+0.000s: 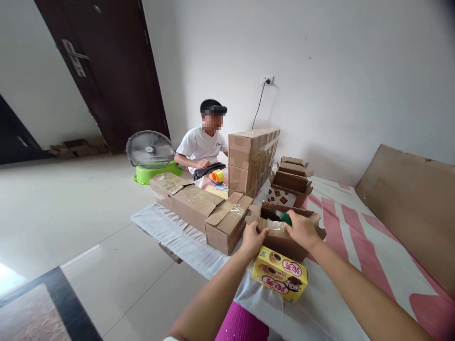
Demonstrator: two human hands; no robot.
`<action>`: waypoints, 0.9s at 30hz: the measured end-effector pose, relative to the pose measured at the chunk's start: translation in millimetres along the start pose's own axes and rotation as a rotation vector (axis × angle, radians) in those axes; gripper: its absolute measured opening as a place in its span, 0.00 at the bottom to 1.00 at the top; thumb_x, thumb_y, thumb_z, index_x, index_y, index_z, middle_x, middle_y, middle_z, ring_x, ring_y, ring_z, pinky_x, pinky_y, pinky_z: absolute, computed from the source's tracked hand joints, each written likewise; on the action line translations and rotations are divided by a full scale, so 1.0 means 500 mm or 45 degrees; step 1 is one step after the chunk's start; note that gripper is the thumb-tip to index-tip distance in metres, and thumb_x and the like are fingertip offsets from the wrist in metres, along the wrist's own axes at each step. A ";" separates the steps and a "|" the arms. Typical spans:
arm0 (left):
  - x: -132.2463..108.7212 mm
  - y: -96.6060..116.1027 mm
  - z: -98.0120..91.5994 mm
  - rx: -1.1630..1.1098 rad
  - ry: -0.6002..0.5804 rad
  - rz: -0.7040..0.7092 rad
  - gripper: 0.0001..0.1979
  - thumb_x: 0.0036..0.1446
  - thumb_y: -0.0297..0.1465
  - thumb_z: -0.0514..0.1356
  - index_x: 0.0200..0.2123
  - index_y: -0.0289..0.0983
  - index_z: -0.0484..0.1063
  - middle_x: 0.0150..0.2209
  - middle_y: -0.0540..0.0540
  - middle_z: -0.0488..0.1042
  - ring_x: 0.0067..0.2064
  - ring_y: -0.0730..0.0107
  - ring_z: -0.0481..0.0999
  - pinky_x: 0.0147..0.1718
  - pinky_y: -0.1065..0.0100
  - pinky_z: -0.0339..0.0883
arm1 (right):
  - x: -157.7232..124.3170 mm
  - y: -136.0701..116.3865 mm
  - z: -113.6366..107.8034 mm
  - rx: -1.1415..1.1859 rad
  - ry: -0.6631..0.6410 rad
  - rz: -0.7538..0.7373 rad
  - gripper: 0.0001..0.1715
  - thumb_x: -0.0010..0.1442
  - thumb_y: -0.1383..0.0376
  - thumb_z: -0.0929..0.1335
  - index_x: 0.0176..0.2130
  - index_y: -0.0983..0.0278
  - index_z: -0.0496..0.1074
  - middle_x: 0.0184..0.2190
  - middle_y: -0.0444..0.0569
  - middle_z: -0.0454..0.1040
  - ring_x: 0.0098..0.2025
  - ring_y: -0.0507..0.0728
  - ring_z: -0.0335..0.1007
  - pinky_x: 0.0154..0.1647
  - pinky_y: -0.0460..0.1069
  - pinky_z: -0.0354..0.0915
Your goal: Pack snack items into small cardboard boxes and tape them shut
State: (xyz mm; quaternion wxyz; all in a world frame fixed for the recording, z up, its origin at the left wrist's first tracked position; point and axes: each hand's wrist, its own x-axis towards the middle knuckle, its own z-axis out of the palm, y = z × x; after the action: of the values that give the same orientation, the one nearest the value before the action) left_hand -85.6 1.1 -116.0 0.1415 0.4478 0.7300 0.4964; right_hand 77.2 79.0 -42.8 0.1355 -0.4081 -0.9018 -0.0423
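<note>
An open cardboard box (pixel 287 244) stands in front of me with its flaps up. My left hand (pixel 254 239) grips the near left edge of this box, its fingers closed on the cardboard. My right hand (pixel 303 229) is closed around a small green object (pixel 286 218) at the box's opening; part of it is hidden by the fingers, so its exact kind is unclear. Clear tape (pixel 276 226) shines on the near flap between the hands. Close below the box lies a yellow printed snack carton (pixel 279 273).
Taped cardboard boxes (pixel 199 206) line the table's left edge, and more are stacked (pixel 249 161) behind. Open boxes (pixel 291 182) stand farther back. A large cardboard sheet (pixel 408 208) leans at right. Another person (pixel 206 147) sits across, near a yellow tape roll (pixel 218 176) and a fan (pixel 149 149).
</note>
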 end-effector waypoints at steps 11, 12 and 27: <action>-0.003 0.012 0.007 0.015 -0.025 0.011 0.20 0.48 0.35 0.63 0.18 0.40 0.51 0.19 0.56 0.55 0.25 0.73 0.57 0.25 0.70 0.47 | 0.009 0.011 0.001 0.046 -0.037 0.425 0.12 0.61 0.64 0.64 0.45 0.64 0.66 0.33 0.54 0.77 0.41 0.62 0.72 0.40 0.51 0.56; -0.005 0.012 0.008 0.015 -0.023 0.013 0.20 0.48 0.35 0.63 0.18 0.40 0.51 0.19 0.56 0.55 0.25 0.73 0.58 0.25 0.70 0.48 | 0.009 0.012 0.000 0.065 -0.034 0.453 0.12 0.60 0.64 0.64 0.45 0.64 0.67 0.34 0.55 0.77 0.42 0.62 0.72 0.41 0.52 0.56; -0.004 0.012 0.008 0.041 -0.013 0.029 0.20 0.49 0.35 0.63 0.18 0.41 0.51 0.19 0.54 0.58 0.27 0.70 0.61 0.26 0.70 0.49 | 0.000 0.072 0.000 0.467 -0.154 0.366 0.13 0.56 0.54 0.69 0.35 0.61 0.69 0.31 0.45 0.77 0.34 0.54 0.71 0.33 0.46 0.62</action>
State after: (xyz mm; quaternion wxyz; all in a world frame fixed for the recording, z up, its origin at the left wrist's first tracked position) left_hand -78.8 2.5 -113.2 0.1324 0.4610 0.7320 0.4839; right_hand 104.2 102.6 -43.9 0.1578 -0.5026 -0.8336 0.1663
